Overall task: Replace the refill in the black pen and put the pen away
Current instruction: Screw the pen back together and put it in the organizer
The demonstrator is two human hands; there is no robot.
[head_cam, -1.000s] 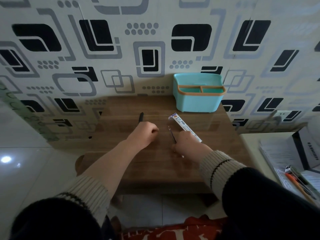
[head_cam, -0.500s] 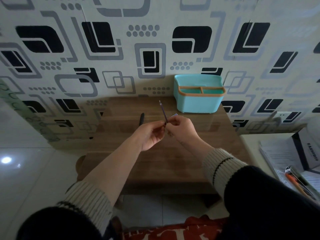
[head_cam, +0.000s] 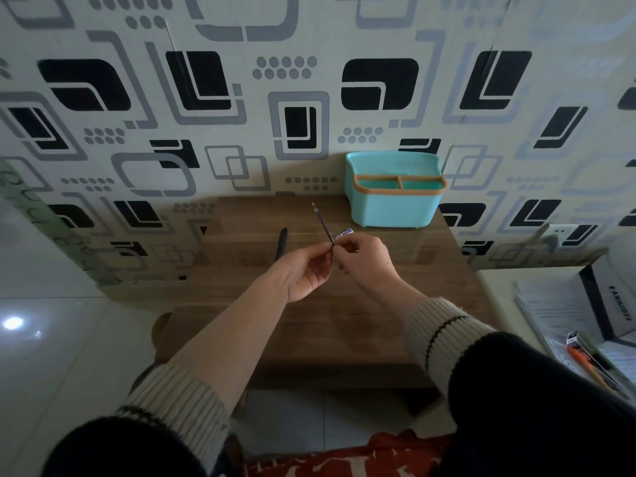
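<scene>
Refill [head_cam: 323,224] held up over the desk [head_cam: 309,325], pinched at its lower end between the fingertips of left hand [head_cam: 306,270] and right hand [head_cam: 364,258], tip slanting up and away toward the wall. Both hands closed on that thin rod, meeting just above the middle of the wooden top. Black pen [head_cam: 280,244] lying flat on the desk just beyond the left hand, apart from both hands; hard to tell in the dim light whether it was whole or only the barrel. Corner of a small printed packet [head_cam: 345,232] peeking out behind the right hand's knuckles, presumably the refill's wrapper.

Step judged in hand: refill readied, not yet inside the pen. Next move likely to call for freeing one hand to lift the pen, then lining the slim rod up with a narrow bore, a job for a steady, end-on feed.

Turquoise desk organiser [head_cam: 395,197] with orange-rimmed compartments standing at the desk's far right, against the wall, the probable place for the finished pen. Wallpaper [head_cam: 299,125] of black and grey rounded squares behind. Pale glossy floor tiles [head_cam: 51,339] to the left; papers and a box [head_cam: 612,304] on a separate surface to the right.
</scene>
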